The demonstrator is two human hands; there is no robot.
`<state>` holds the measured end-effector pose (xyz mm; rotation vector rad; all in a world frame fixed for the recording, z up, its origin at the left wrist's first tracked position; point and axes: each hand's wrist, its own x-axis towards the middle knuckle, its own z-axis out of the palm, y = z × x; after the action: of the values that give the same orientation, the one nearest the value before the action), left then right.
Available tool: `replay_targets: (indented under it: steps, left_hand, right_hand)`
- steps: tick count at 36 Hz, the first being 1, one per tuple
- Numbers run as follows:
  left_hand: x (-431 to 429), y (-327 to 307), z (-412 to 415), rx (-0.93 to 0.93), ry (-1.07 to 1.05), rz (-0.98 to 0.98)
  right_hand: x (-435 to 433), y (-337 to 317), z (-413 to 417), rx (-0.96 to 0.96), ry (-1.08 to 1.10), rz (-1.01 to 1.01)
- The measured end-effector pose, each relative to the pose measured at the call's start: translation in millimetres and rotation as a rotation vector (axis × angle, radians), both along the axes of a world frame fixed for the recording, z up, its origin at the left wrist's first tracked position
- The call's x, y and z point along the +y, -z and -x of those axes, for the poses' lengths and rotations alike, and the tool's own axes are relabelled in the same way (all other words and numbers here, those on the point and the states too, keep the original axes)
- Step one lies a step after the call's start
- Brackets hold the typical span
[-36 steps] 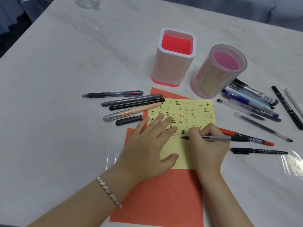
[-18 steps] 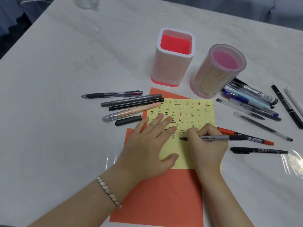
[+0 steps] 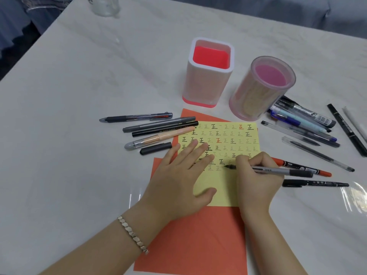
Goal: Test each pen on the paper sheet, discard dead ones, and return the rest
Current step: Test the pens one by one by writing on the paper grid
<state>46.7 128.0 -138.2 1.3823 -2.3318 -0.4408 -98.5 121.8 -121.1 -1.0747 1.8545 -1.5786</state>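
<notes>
A yellow paper sheet [image 3: 224, 193] covered with rows of small written marks lies on an orange sheet [image 3: 194, 241]. My left hand [image 3: 178, 179] presses flat on the yellow sheet with fingers spread. My right hand [image 3: 256, 181] grips a grey pen [image 3: 282, 171], its dark tip touching the paper near the lowest row of marks. Its black cap [image 3: 155, 148] lies left of the sheet. Several pens [image 3: 158, 128] lie in a row at the left. More pens [image 3: 303, 122] are piled at the right.
A square white holder with a red inside [image 3: 206, 80] and a round pink holder [image 3: 258, 90] stand behind the sheets, both without pens. An orange marker [image 3: 301, 167] and a black marker [image 3: 315, 183] lie right of my right hand. A glass [image 3: 103, 4] stands at the far edge.
My right hand has shifted the pen tip slightly left and down along the lowest row of marks. My left hand has stayed pressed on the sheet.
</notes>
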Motion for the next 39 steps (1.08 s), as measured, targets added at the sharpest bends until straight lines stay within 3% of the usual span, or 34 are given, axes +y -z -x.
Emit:
replay_targets:
  steps: [6, 11, 17, 25, 32, 39]
  left_hand:
    - [0.8, -1.8, -1.8, 0.059, 0.020, 0.020]
    - [-0.2, -6.5, -10.7, 0.129, -0.079, 0.220]
    - [-7.6, -15.8, -37.5, 0.013, -0.365, 0.214]
    - [-14.0, -18.8, -48.9, -0.167, -0.326, 0.200]
    - [3.5, -60.6, -15.7, 0.380, -0.243, -0.160]
    - [13.0, -83.3, 0.6, 0.523, -0.138, -0.198]
  right_hand:
    - [0.4, -2.0, 5.7, -0.028, -0.016, -0.035]
    - [7.9, -7.3, 11.0, -0.073, -0.084, -0.115]
    - [20.0, -21.5, 19.4, -0.084, -0.176, -0.177]
    - [26.9, -37.3, 24.5, -0.153, -0.324, -0.212]
    - [31.8, -54.6, 27.5, -0.394, -0.388, -0.115]
    - [37.9, -78.1, 33.8, -0.505, -0.373, -0.048]
